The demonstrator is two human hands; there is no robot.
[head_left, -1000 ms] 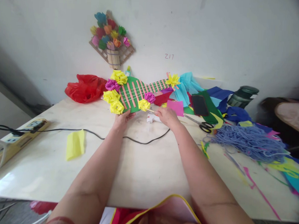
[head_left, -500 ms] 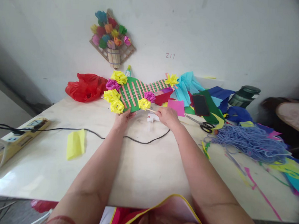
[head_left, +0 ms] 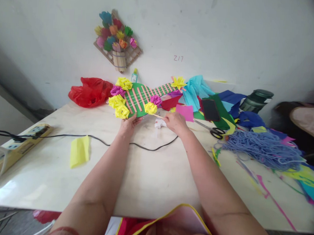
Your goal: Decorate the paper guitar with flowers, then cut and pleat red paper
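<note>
A green paper guitar [head_left: 139, 96] with pink strips and white strings is tilted up above the table. Yellow and purple crepe-paper flowers [head_left: 117, 102] sit along its edges, and another yellow flower [head_left: 179, 82] is at the end of its neck. My left hand [head_left: 130, 124] grips the guitar's lower edge, thumb in front. In my right hand [head_left: 175, 122] is a thin wooden stick [head_left: 158, 116], its tip against the yellow flower [head_left: 150, 108] at the guitar's lower right. A white glue gun [head_left: 160, 123] lies just beside and below that hand.
A black cord [head_left: 147, 149] runs to a power strip [head_left: 35, 135] at left. Yellow paper [head_left: 79, 151] lies near it, a red bag [head_left: 90, 92] behind. Rightward are scissors [head_left: 211, 129], a phone [head_left: 210, 110], a blue yarn heap [head_left: 263, 150], coloured paper and a dark green jar [head_left: 257, 100].
The guitar has shifted very slightly to the left, its neck end included. Both hands keep their grip and stay almost where they were.
</note>
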